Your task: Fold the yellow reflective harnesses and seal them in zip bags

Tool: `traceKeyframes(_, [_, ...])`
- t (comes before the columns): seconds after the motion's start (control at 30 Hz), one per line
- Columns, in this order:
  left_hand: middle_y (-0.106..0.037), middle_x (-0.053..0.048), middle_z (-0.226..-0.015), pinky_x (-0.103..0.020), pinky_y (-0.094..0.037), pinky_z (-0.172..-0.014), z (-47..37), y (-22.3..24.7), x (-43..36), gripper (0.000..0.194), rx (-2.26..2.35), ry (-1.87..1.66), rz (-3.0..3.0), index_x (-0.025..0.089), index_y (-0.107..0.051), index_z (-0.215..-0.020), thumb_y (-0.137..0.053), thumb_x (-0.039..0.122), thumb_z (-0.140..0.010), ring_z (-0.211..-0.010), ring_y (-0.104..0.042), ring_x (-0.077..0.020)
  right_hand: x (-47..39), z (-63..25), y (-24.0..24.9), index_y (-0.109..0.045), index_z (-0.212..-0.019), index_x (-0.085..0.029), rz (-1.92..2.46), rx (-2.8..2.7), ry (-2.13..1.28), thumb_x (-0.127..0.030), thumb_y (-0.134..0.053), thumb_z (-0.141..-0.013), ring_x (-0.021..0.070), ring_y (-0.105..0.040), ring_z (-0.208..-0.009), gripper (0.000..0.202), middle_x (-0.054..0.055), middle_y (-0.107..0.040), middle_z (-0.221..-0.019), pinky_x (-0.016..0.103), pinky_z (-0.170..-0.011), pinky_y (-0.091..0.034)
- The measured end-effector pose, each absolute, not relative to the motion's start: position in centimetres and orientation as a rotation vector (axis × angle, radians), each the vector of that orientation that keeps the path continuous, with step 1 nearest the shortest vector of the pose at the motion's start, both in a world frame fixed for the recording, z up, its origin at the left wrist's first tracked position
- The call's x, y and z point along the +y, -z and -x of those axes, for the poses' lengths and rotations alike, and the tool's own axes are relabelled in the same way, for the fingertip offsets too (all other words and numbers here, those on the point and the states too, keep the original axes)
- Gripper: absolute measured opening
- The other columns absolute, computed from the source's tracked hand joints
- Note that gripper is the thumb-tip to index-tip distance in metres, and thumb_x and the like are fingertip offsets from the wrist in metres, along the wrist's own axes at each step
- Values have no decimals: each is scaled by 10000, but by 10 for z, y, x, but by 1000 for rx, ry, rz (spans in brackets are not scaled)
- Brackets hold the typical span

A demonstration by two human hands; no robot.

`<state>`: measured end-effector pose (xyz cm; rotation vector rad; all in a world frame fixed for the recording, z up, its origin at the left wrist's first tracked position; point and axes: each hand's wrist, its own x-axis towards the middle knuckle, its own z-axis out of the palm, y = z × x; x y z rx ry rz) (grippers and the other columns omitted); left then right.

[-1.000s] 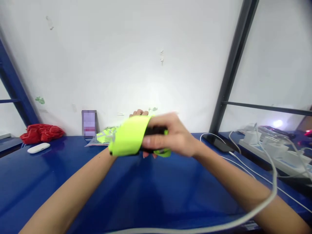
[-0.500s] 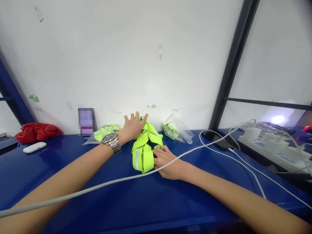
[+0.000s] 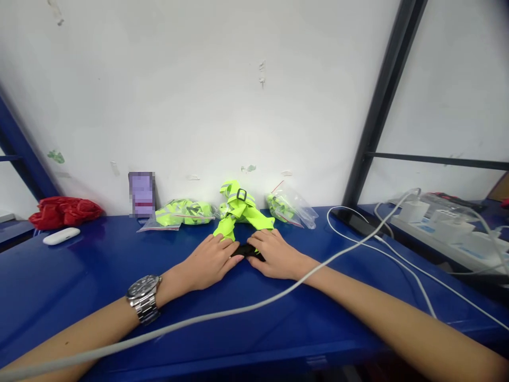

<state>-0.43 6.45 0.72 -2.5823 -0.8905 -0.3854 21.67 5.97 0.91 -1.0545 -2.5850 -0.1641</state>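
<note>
A neon-yellow reflective harness [image 3: 251, 215] with grey stripes and a black buckle lies bunched on the blue desk, its far end against the wall. Its near end shows a black elastic band [image 3: 247, 251] between my hands. My left hand [image 3: 210, 260], with a metal watch on the wrist, has its fingers closed over the band's left side. On the other side my right hand [image 3: 274, 253] grips the band the same way, thumbs nearly meeting. Beneath the fingers the band is partly hidden.
Bagged yellow harnesses lie either side: one clear bag [image 3: 159, 225] left, another clear bag [image 3: 304, 209] right. Further left are a propped phone [image 3: 142, 195], a white case [image 3: 61, 236] and a red bundle [image 3: 66, 212]. A white cable [image 3: 238, 307] crosses before my arms; a power strip [image 3: 437, 231] stands right.
My left hand has come down from the far end of the harness to its near end. The loops there are now gathered between both hands, exposing the black band and the buckle.
</note>
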Motion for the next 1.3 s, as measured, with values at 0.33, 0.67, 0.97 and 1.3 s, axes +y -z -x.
traceKeyframes(0.33, [-593, -55, -1006, -324, -342, -751, 22, -4, 58, 431, -1084, 367, 2640, 205, -509, -1293, -273, 420, -1004, -870, -510, -196, 54, -228, -11, -476, -1344, -188, 1113, -2598, -147, -525, -264, -977, 274, -469, -1135, 542, 144, -529, -1203, 470, -938, -357])
traceKeyframes(0.67, [-544, -107, -1022, -391, -342, -776, 12, -3, 51, 482, -1222, 325, 2601, 146, -558, -1148, -256, 484, -985, -901, -447, -248, 59, -216, -9, -592, -1195, -287, 1174, -2456, -348, -409, -479, -927, 245, -472, -1153, 315, 81, -535, -1159, 483, -985, -290])
traceKeyframes(0.97, [-525, -113, -1046, -416, -343, -786, 9, -1, 50, 442, -1203, 308, 2586, 125, -537, -1137, -309, 468, -975, -921, -425, -268, 61, -209, -5, -582, -1012, -205, 1041, -2482, -215, -263, -567, -816, 234, -507, -1072, 205, 64, -576, -1120, 425, -895, -319])
traceKeyframes(1.3, [-523, -114, -1040, -410, -335, -783, 9, 0, 50, 442, -1175, 308, 2566, 131, -538, -1151, -320, 472, -972, -924, -427, -269, 63, -206, 0, -510, -928, -179, 945, -2528, 41, -237, -532, -767, 213, -503, -957, 173, 60, -584, -1061, 390, -840, -308])
